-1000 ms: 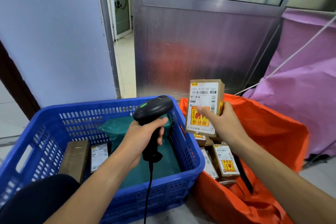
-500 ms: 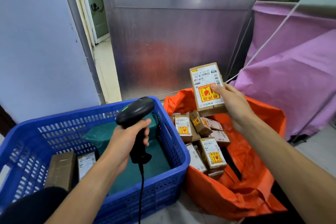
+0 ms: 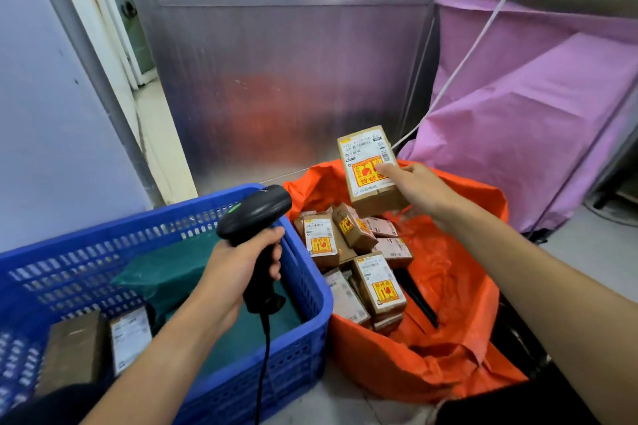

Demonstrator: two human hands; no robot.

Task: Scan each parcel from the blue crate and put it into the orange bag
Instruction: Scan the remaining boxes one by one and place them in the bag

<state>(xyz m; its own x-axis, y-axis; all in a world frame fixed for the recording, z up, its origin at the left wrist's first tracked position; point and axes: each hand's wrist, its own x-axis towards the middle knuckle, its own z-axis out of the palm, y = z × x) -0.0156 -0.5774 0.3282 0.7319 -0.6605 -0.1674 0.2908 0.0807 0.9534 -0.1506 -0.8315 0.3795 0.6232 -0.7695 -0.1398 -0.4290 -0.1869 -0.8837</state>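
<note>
Steel door panel (image 3: 293,97) behind, left grip (image 3: 238,266) wrapped round black scanner (image 3: 255,214) over blue crate (image 3: 103,231), right grip (image 3: 417,186) pinching labelled parcel (image 3: 366,162) above open orange bag (image 3: 448,286), other parcels (image 3: 378,286) inside.

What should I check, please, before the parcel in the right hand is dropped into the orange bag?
1. Grip: the right hand pinches the parcel, thumb on its label: ok.
2. Position: the parcel hangs over the open mouth of the orange bag: ok.
3. Room: small boxes lie in the bag, with bare orange fabric beside them: ok.
4. Scan done: nothing shows it either way: cannot tell.
5. Scanner: gripped by the left hand over the blue crate, apart from the parcel: ok.
</note>
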